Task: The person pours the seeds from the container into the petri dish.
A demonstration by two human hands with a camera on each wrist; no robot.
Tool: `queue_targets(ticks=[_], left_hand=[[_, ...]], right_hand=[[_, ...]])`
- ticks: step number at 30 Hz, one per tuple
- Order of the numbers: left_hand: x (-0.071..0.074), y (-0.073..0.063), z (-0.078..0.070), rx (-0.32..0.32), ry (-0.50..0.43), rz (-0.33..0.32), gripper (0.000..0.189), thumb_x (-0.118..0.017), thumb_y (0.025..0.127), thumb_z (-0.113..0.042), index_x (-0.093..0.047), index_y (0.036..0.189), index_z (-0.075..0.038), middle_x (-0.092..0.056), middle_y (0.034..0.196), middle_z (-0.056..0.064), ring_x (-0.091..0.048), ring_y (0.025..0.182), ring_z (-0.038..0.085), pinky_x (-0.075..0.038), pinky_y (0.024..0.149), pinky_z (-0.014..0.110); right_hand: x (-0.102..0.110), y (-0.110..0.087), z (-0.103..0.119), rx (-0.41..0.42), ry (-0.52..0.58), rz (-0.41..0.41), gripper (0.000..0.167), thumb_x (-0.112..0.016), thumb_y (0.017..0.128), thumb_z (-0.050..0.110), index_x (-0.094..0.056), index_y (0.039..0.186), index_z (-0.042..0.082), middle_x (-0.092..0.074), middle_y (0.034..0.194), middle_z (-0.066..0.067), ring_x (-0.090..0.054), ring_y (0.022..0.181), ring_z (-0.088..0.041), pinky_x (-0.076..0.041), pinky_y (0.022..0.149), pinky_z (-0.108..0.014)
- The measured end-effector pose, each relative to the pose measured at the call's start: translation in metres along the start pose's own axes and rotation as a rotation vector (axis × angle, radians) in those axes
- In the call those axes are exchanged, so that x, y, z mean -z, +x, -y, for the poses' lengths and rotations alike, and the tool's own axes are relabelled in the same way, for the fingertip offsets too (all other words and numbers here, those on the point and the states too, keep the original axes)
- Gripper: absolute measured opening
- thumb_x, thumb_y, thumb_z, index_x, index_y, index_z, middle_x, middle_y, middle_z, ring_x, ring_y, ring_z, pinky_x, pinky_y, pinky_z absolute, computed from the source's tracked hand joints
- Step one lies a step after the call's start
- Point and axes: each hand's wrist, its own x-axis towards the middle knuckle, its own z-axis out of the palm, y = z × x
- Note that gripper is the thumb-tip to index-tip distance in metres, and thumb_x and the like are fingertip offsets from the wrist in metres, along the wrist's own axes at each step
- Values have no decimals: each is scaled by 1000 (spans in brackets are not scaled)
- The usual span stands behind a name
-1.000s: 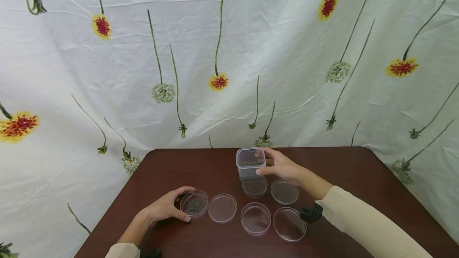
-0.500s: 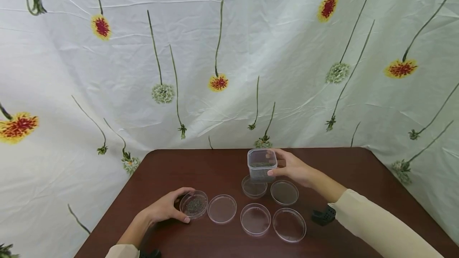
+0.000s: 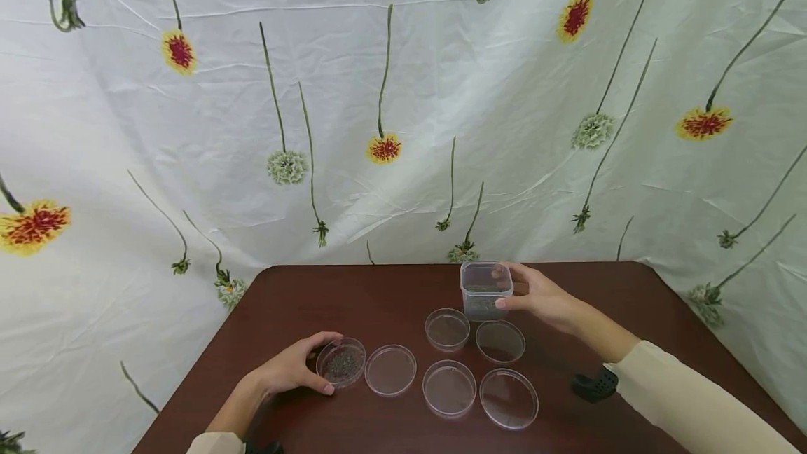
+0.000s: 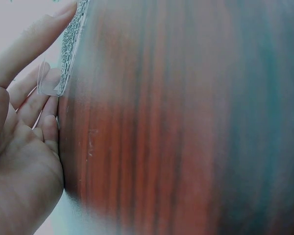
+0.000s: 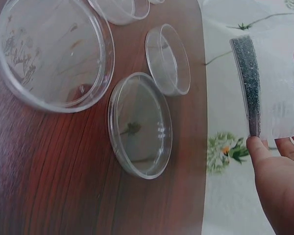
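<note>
- Counter point(image 3: 353, 307): reddish brown, streaked with darker wood grain.
- Cloth point(image 3: 340, 54): white, printed with green-stemmed flowers, some red edged in yellow point(image 3: 384, 148), others pale green-white puffs point(image 3: 286, 167).
- Dishes point(image 3: 450, 388): clear, colourless.
- Tub point(image 3: 483, 301): translucent, faintly bluish.
- Grains point(image 3: 343, 364): speckled dark grey.
- Sleeves point(image 3: 700, 398): plain cream.
- Wrist cameras point(image 3: 595, 386): black.

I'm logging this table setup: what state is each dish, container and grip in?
Leftmost dish: upright, dark grains inside
Five other dishes or lids: flat, no grains visible
Square container: upright, partly filled with grains
Left grip: holding the leftmost dish
Right grip: holding the square container
</note>
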Motion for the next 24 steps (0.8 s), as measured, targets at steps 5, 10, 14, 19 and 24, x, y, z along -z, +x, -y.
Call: queue_targets(ticks=[5,10,14,19,24], left_hand=[[0,0,-1,13,-10,0,89,-92,78,-12,-44,151,1,-55,139,20,-56,121,35,-51,90,36],[0,0,1,12,-11,-5,89,-92,78,-13,-44,151,1,-55,139,20,-56,120,35,-52,90,36],[0,-1,2,1,-6,-5,89,-92,78,-13,-44,151,1,-56,139,20,-56,120,35,-52,90,35],[0,-2,1,8,5,-6,88,-92,78,-14,-45,150,1,-56,138,20,-56,120,35,-51,90,36],[-1,-3,-1,18,20,-10,87,-92,78,-15,-46,150,-1,-56,138,19,-57,120,34,-51,91,35]], right_hand=[[10,-9,-2,11,16,-17,86,-76,91,0,-21,156,-14,-32,155,-35,-31,144,-52,-50,96,-31],[16,-15,-2,9,23,-20,84,-75,92,0,-22,156,-14,-31,155,-35,-31,143,-52,-51,95,-31],[21,-18,-3,17,19,-19,82,-74,93,0,-23,155,-14,-30,155,-36,-31,143,-53,-51,95,-31],[29,-25,-2,33,8,-24,77,-74,93,-1,-26,153,-15,-33,152,-37,-35,141,-51,-52,94,-32],[38,-33,-1,50,-3,-42,74,-72,93,-3,-28,151,-16,-35,151,-37,-41,138,-43,-53,93,-32]])
